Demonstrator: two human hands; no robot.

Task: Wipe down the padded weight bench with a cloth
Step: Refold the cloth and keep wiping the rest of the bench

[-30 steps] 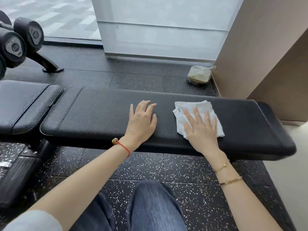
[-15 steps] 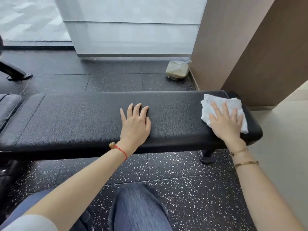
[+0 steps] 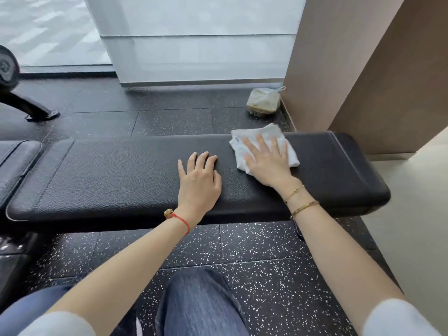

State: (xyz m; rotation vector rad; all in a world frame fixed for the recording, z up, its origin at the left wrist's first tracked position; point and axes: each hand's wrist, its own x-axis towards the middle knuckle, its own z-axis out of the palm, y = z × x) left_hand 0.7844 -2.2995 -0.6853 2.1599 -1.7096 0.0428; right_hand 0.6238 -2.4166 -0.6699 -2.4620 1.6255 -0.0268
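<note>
While the right hand [image 3: 268,163] lay flat with fingers spread and straight, it pressed a white cloth [image 3: 263,144] onto the counter [image 3: 121,175], gripping nothing. Cloth sat directly under that palm and fingers, crumpled, its edges sticking out past the fingertips on the far side and to both sides of the hand, one corner reaching the counter's far edge. Left hand [image 3: 198,180] rested palm-down on the bare padding just beside the cloth, fingers slightly bent at the tips, holding nothing, not touching the cloth. A red string bracelet [image 3: 181,219] sat on the left wrist, two thin gold bangles [image 3: 300,200] on the right.

Counter was black, pebbled padding with stitched seams, running left to right; cloth lay on its right half, short of the right end. A second black pad [image 3: 14,166] joined at the left edge of view. Floor [image 3: 261,263] was dark speckled rubber tile. Person's knees in blue jeans [image 3: 198,306] showed at the bottom. Beyond the counter, a tied plastic bag [image 3: 263,103] with brownish contents sat on the floor against a tan wall [image 3: 339,69]. Frosted glass panel [image 3: 194,44] stood behind. A black rack foot [image 3: 31,107] and part of a dumbbell [image 3: 7,66] showed far left.
</note>
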